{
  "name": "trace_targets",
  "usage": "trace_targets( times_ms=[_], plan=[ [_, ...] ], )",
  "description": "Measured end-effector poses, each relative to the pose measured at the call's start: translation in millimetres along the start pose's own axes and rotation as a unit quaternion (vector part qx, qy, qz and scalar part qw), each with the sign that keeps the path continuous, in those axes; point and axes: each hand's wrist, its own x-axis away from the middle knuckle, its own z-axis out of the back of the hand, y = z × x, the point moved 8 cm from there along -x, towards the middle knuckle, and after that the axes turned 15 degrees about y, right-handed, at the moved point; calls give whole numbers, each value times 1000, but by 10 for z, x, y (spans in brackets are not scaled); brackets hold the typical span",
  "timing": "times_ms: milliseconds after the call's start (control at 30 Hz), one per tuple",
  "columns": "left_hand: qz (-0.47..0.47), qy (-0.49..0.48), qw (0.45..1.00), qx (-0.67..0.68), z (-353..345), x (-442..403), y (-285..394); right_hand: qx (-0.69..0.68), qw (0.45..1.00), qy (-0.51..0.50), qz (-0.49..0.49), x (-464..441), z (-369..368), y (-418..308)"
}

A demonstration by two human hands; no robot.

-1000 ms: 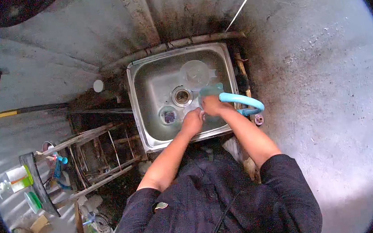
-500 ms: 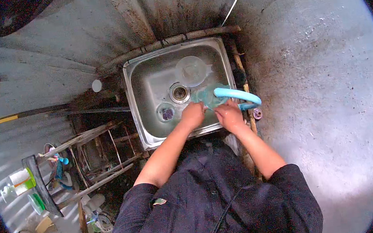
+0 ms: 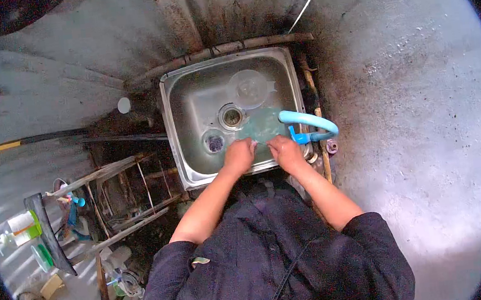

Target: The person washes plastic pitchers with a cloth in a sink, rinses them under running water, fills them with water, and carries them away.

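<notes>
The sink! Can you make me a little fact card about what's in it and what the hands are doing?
sink: shiny metal
left hand: pinching the near edge of a see-through greenish thing
right hand: pinching that edge too
tap: light blue, curved
beyond the drain: clear round thing
left of the greenish thing: something small and dark purple
water running: can't tell

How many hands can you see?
2. The left hand is over the sink, nearer the drain; the right hand is beside the blue tap.
</notes>
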Motion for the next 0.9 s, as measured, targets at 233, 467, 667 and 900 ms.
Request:
trace_targets(
  times_ms=[233, 467, 667, 900],
  plan=[
    [29, 11, 1000, 5, 151, 219, 14, -32, 999, -14, 5, 82, -41, -64],
    [30, -16, 999, -10, 120, 252, 52, -24, 999, -22, 23, 123, 59, -119],
    [27, -36, 999, -6, 101, 224, 104, -15, 999, -26, 20, 155, 64, -77],
    [-5, -22, 1000, 13, 87, 135, 168, -5, 1000, -26, -2, 157, 85, -12]
  ],
)
